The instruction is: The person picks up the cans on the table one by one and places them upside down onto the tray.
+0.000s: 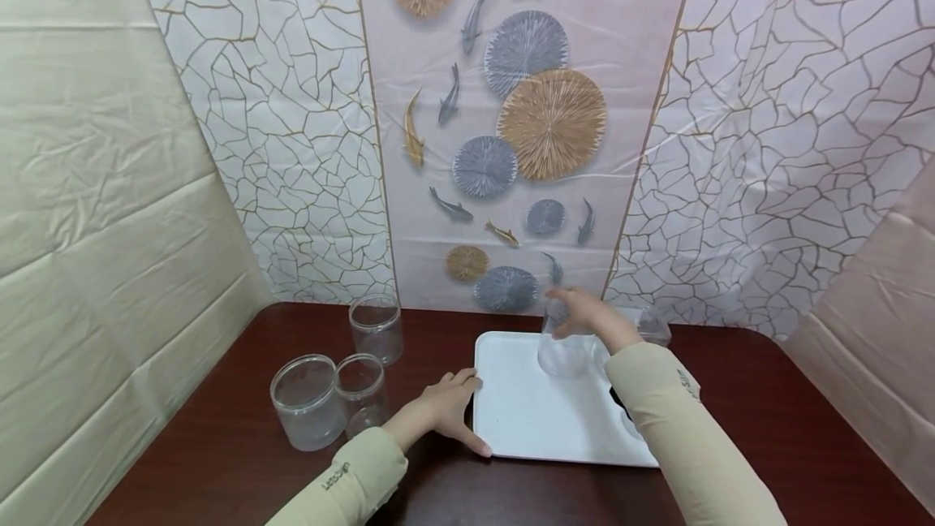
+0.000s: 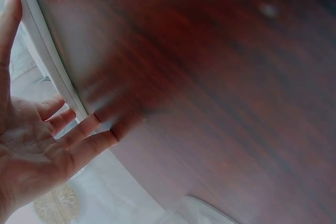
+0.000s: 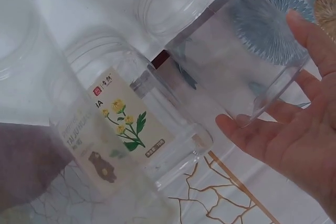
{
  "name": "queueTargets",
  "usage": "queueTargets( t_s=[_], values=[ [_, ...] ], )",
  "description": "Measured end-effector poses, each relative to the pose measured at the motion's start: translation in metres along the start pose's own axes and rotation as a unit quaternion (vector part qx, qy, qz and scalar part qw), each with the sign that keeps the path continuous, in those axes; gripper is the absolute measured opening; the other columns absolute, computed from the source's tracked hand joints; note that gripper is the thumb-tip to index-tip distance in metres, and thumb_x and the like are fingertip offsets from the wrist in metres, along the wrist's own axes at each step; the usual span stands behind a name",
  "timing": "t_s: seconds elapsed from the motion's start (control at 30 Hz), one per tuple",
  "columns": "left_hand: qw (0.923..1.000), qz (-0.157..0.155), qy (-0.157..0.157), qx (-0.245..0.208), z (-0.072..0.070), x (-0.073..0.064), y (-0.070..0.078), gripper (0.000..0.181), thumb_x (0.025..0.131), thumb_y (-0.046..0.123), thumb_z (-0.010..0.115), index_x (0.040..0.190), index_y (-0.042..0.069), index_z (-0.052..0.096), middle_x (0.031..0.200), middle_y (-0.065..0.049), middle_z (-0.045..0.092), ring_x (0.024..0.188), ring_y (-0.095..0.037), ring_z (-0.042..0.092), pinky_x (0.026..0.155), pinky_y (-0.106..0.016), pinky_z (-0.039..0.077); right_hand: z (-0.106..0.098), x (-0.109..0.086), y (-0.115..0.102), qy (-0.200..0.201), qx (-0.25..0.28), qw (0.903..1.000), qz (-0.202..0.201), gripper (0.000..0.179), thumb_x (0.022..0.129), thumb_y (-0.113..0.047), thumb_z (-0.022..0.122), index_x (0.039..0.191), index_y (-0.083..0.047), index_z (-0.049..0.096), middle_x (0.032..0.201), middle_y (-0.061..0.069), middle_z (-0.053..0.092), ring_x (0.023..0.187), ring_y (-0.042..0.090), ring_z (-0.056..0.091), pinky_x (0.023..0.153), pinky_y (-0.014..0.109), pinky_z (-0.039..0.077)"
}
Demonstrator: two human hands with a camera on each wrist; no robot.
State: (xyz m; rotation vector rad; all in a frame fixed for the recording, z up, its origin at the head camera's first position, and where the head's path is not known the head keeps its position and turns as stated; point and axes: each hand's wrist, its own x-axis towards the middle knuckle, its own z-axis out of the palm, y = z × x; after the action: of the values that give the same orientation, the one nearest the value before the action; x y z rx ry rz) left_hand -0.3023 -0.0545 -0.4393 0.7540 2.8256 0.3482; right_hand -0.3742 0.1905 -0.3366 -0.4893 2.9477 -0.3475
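My left hand (image 1: 447, 408) is spread at the left edge of a white tray (image 1: 522, 420), its thumb by the near corner. In the left wrist view the left hand (image 2: 39, 145) has its fingers loosely extended along the tray's rim. My right hand (image 1: 580, 316) is over a clear plastic jar (image 1: 561, 360) on the tray. In the right wrist view the right hand (image 3: 294, 129) has its thumb and fingers spread about the jar's flat end, while its threaded mouth faces the tray. Whether a fingertip touches the jar is unclear.
Three clear jars stand left of the tray: a wide one (image 1: 307, 420), a narrower one (image 1: 365, 412) and one farther back (image 1: 380, 339). Another jar (image 1: 653, 327) is behind my right forearm. A jar with a yellow-flower label (image 3: 131, 124) shows in the right wrist view.
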Motion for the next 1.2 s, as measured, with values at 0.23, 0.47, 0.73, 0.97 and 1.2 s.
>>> queueTargets(
  t_s=[0.23,0.47,0.73,0.97,1.2],
  values=[
    [1.0,-0.001,0.002,0.006,0.002,0.002,-0.001,0.103,0.06,0.06,0.08,0.14,0.009,0.04,0.149,-0.009,0.033,0.13,-0.03,0.04,0.092,-0.049,0.046,-0.002,-0.001,-0.003,0.001,0.011,0.9991,0.041,0.08,0.078,-0.018,0.076,0.144,-0.004,0.034,0.149,0.036,0.016,0.134,0.059,0.012,0.103,0.071,0.02],
    [1.0,-0.003,-0.005,0.005,0.001,0.0,-0.001,0.102,0.061,0.059,0.08,0.141,0.009,0.039,0.15,-0.009,0.032,0.13,-0.03,0.039,0.093,-0.05,0.045,-0.004,-0.005,-0.001,0.025,-0.005,0.9996,0.014,0.082,0.079,-0.028,0.075,0.144,-0.003,0.033,0.149,0.037,0.014,0.133,0.062,0.007,0.1,0.074,0.02],
    [0.9999,0.003,0.006,0.012,-0.001,-0.001,0.001,0.106,0.06,0.058,0.081,0.142,0.007,0.036,0.147,-0.01,0.035,0.129,-0.029,0.041,0.094,-0.046,0.045,-0.013,-0.011,0.0,0.093,-0.014,0.9941,-0.055,0.071,0.082,-0.029,0.072,0.139,0.0,0.041,0.141,0.035,0.034,0.13,0.057,0.027,0.101,0.068,0.028],
    [0.9994,0.005,-0.007,-0.033,-0.001,-0.001,0.001,0.115,0.062,0.054,0.082,0.148,0.004,0.023,0.148,-0.012,0.034,0.131,-0.033,0.039,0.098,-0.05,0.043,-0.02,-0.021,-0.002,0.138,0.008,0.9839,-0.114,0.065,0.083,-0.024,0.072,0.136,0.002,0.044,0.136,0.033,0.042,0.125,0.05,0.039,0.101,0.062,0.034],
    [0.997,0.006,-0.029,-0.071,-0.007,0.001,0.004,0.106,0.071,0.051,0.077,0.147,0.0,0.023,0.148,-0.016,0.033,0.133,-0.034,0.038,0.106,-0.043,0.037,-0.025,-0.037,-0.006,0.16,-0.015,0.9779,-0.134,0.066,0.082,-0.025,0.073,0.136,0.001,0.045,0.135,0.029,0.044,0.125,0.049,0.038,0.102,0.062,0.033]
  ],
)
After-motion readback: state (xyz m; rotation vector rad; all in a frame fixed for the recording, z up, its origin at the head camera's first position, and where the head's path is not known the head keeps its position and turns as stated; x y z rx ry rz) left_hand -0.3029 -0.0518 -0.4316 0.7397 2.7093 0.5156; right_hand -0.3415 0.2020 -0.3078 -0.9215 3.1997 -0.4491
